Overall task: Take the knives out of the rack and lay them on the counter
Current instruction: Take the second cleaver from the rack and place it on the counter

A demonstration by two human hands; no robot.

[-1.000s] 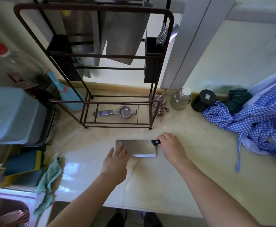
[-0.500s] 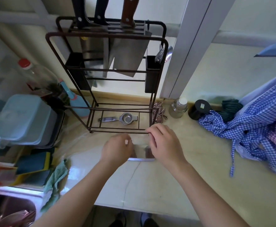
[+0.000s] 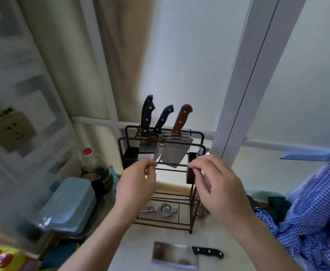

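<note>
Risk noted: three knives remain in the rack [image 3: 161, 142], blades hanging bare below the top rail. Reaching in at blade level, I judge, could cut my fingers; a crooked pull could tip the rack. One cleaver [image 3: 175, 255] already lies on the counter [image 3: 140, 241] at 6 o'clock. My left hand [image 3: 135, 184] and right hand [image 3: 221, 188] are raised before the rack, fingers loosely curled, holding nothing. The brown-handled knife [image 3: 182, 119] stands at 12 o'clock.

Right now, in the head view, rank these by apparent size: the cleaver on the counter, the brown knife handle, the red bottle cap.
1. Cleaver on the counter, though it is nearest the camera.
2. Brown knife handle.
3. Red bottle cap.
</note>
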